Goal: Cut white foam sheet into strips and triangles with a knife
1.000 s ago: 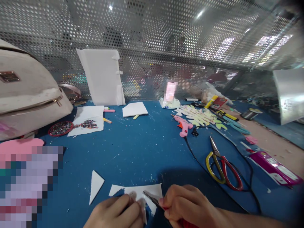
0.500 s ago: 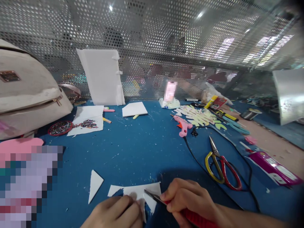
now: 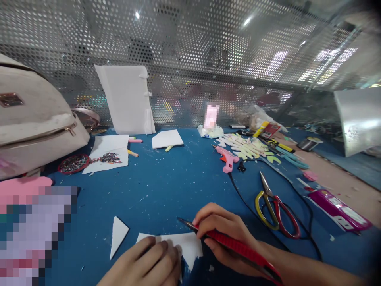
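My left hand [image 3: 149, 260] bears down on a white board piece [image 3: 187, 246] with jagged lower edges, its fingers bent together and hiding the left part of it. A red craft knife [image 3: 238, 250] is gripped in my right hand [image 3: 223, 234]. The knife's pointed blade is above the piece's top edge, aimed left; whether it touches the table I cannot tell. To the left lies a loose white triangular offcut [image 3: 119, 237].
Yellow-and-red-handled scissors [image 3: 269, 210], a pink glue gun [image 3: 226, 158] with its black cord, and a purple packet [image 3: 339, 210] lie to the right. A white backpack [image 3: 38, 123] stands left. Farther back are a white board [image 3: 167, 139] and a pile of pale sticks [image 3: 245, 146].
My right hand has lifted the knife up and away from the piece, its blade now beyond the top edge. My left hand has flattened slightly over the piece. The view has shifted slightly.
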A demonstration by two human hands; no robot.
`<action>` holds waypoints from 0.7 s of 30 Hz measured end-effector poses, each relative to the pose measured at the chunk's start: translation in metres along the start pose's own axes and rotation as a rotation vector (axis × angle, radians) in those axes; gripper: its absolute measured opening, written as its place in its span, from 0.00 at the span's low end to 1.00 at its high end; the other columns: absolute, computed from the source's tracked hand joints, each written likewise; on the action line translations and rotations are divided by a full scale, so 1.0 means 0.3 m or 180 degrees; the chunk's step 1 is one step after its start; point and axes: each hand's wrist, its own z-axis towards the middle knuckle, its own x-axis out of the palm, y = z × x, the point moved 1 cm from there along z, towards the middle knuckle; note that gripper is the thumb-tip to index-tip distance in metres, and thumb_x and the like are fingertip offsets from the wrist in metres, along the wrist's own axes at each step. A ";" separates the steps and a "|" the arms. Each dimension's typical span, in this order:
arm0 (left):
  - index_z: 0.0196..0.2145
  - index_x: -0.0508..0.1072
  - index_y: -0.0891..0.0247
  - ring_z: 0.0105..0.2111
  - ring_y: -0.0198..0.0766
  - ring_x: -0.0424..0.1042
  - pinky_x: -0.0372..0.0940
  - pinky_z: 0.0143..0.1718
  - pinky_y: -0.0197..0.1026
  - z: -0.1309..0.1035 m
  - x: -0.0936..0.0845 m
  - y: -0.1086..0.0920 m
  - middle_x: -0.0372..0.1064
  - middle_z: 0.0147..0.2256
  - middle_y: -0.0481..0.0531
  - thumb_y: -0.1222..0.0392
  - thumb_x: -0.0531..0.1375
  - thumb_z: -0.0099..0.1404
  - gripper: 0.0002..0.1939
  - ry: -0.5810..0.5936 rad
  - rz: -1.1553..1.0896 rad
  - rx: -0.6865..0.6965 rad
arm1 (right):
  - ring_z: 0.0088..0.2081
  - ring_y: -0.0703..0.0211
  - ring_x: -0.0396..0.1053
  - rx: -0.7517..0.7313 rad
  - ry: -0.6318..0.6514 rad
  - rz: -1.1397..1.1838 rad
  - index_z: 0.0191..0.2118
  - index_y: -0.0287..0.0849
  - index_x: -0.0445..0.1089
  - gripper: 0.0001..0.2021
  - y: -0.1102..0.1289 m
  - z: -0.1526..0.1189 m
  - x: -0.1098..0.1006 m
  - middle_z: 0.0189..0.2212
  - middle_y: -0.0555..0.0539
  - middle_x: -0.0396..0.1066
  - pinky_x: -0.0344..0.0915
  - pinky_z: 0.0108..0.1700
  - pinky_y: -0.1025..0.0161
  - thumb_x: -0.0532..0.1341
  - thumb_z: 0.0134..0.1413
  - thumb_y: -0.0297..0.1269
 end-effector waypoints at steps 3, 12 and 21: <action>0.51 0.77 0.61 0.45 0.43 0.79 0.72 0.46 0.48 -0.010 0.012 0.029 0.79 0.51 0.49 0.63 0.44 0.82 0.21 0.0148 -0.0033 -0.0199 | 0.43 0.60 0.73 -0.0028 -0.0129 -0.0048 0.45 0.41 0.72 0.09 -0.012 0.003 -0.009 0.43 0.43 0.73 0.71 0.46 0.65 0.60 0.60 0.26; 0.57 0.70 0.67 0.43 0.39 0.78 0.69 0.58 0.46 -0.022 0.033 0.053 0.78 0.46 0.54 0.61 0.45 0.82 0.18 -0.0003 -0.0990 -0.0488 | 0.51 0.53 0.71 -0.0666 -0.0289 -0.1899 0.44 0.46 0.71 0.10 -0.056 0.008 -0.082 0.50 0.46 0.78 0.62 0.57 0.53 0.59 0.61 0.24; 0.68 0.57 0.61 0.59 0.39 0.72 0.59 0.68 0.55 -0.037 -0.026 0.119 0.73 0.58 0.56 0.75 0.48 0.76 0.26 0.0417 -0.1083 -0.0767 | 0.41 0.55 0.77 0.0880 0.0194 -0.2125 0.57 0.45 0.66 0.18 -0.096 0.040 -0.108 0.48 0.44 0.76 0.71 0.41 0.62 0.59 0.61 0.30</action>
